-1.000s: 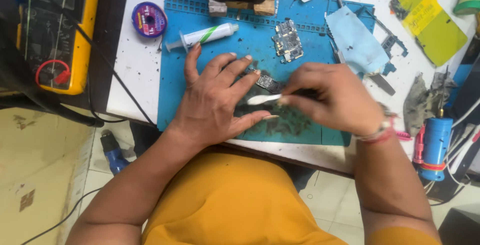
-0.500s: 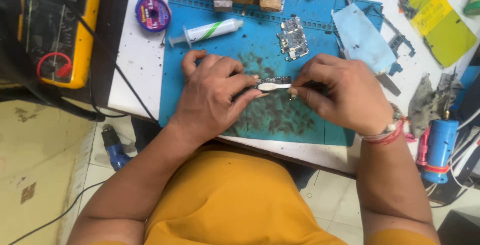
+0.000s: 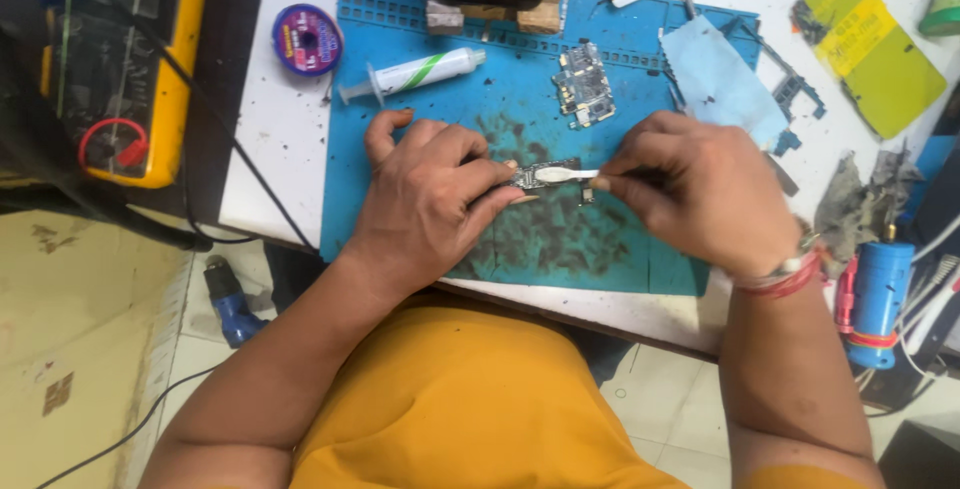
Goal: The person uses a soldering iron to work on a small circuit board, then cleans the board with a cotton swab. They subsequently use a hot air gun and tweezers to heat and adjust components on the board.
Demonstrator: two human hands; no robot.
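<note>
A white, scuffed workbench [image 3: 290, 139] speckled with dark debris is seen from above, with a pale tiled floor [image 3: 660, 389] below its near edge. On it a blue, ridged silicone work mat [image 3: 420, 19] is spread, smudged black at its middle. Two hands are at work over the smudge. A small dark circuit board [image 3: 535, 175] is pinned flat against the mat under the fingertips of the left hand [image 3: 425, 199], which is clenched down on its left end. A thin white plastic stick [image 3: 565, 175] is pinched between the fingers of the right hand [image 3: 690, 194], its tip lying on the board. One second, larger green-grey circuit board [image 3: 583, 84] lies apart, further up the mat. One white syringe with a green stripe [image 3: 420, 73] lies near the mat's left edge, and one round purple spool [image 3: 307, 39] is just beside it on the bench. One yellow-cased meter [image 3: 160, 89] stands at the left. One pale blue cloth [image 3: 718, 79] and one yellow-green flat sheet [image 3: 870, 44] lie at the right, and one blue cylinder [image 3: 878, 294] hangs at the bench's right edge.
</note>
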